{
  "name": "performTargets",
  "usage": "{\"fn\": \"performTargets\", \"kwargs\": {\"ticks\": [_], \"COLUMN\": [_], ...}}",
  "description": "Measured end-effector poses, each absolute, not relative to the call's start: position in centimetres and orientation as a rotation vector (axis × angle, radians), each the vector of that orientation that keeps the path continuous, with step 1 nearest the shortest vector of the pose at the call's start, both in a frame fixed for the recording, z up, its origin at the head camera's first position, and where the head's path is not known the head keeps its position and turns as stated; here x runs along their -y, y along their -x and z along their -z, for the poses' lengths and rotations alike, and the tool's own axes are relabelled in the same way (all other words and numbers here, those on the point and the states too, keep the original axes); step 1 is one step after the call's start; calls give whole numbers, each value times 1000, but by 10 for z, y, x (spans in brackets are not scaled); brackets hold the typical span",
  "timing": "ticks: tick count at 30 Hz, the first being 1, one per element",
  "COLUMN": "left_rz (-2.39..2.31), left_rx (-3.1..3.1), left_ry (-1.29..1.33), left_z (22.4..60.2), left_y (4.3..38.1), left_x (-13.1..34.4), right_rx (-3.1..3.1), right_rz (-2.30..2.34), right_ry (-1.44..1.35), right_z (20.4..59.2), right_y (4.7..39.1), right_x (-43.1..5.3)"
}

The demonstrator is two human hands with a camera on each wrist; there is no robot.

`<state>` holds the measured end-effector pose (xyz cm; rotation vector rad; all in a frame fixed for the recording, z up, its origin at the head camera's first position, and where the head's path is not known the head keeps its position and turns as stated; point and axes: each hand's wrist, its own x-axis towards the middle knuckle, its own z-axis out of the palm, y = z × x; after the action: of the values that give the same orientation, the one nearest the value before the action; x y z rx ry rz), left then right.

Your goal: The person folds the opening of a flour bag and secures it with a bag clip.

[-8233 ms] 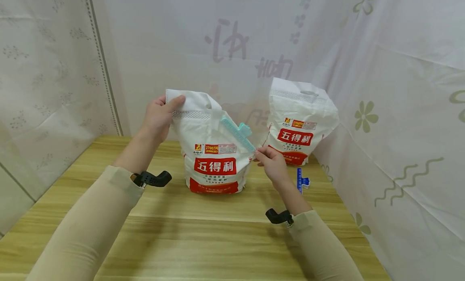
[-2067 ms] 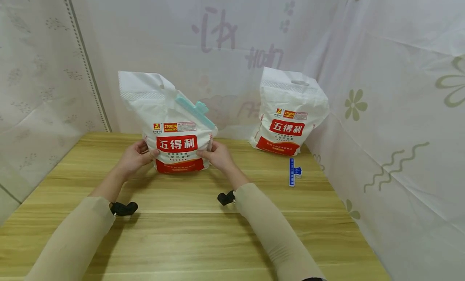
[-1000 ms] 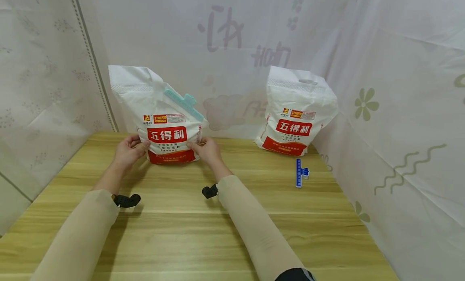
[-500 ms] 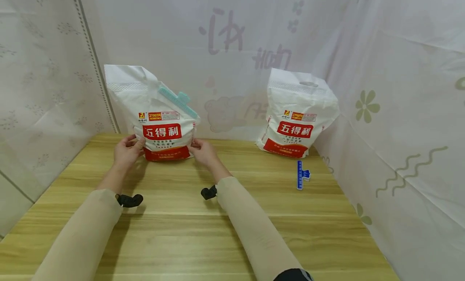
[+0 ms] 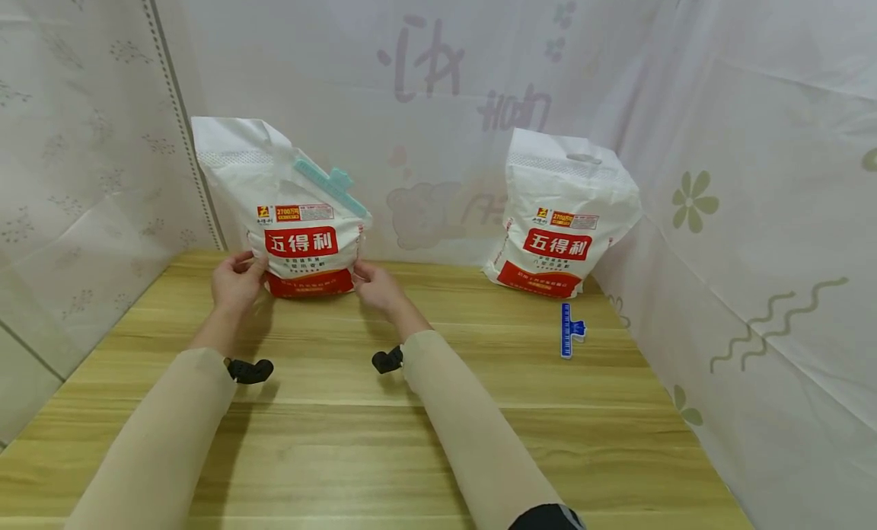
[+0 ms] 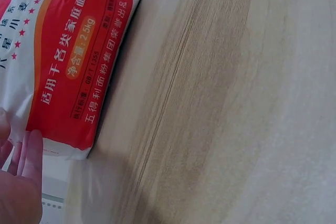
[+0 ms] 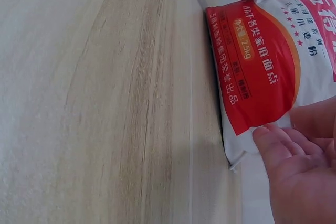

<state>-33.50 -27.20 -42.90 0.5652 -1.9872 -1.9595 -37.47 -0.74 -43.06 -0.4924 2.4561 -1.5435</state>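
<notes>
A white flour bag [image 5: 301, 187] with red print stands on the table at the back left. Its upper right corner is folded down under a turquoise bag clip [image 5: 332, 188]. My left hand [image 5: 236, 282] touches the bag's left side, fingers mostly straight, also seen in the left wrist view beside the red lower print. On the opposite side my right hand [image 5: 379, 286] rests against the bag. The right wrist view shows that hand's extended fingers [image 7: 278, 145] and its thumb along the lower side. Parts of both hands are hidden by the bag in the head view.
A second flour bag [image 5: 562, 210] with an unfolded top stands at the back right. In front of it a blue bag clip [image 5: 571, 330] lies on the wooden table [image 5: 342, 454]. Patterned fabric [image 5: 445, 96] hangs behind and at the sides.
The turquoise clip was set on the left bag's fold, with both hands near it. The hands then moved down to the bag's sides, and the bag shifted left and back; thumbs have left its front.
</notes>
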Motion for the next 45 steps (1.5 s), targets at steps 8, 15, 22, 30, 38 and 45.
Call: {"fn": "performTargets", "kwargs": {"ticks": [8, 15, 22, 30, 38, 45], "left_rz": [1880, 1696, 1671, 1918, 1974, 1966], "left_rx": [2010, 2095, 2117, 2226, 2319, 2304], "left_ry": [-601, -592, -593, -354, 39, 214], "left_z": [428, 430, 419, 406, 394, 388], "left_y": [337, 327, 310, 292, 275, 265], "left_x": [267, 262, 241, 198, 154, 117], "right_rx": [-2310, -2312, -2376, -2451, -2476, -2509], "right_rz": [1656, 1685, 1676, 1611, 1556, 1623], "right_ry": [461, 437, 465, 533, 582, 558], "right_z": [433, 435, 434, 418, 408, 396], "right_y": [376, 372, 368, 352, 329, 315], "right_x": [7, -2, -25, -71, -118, -162]}}
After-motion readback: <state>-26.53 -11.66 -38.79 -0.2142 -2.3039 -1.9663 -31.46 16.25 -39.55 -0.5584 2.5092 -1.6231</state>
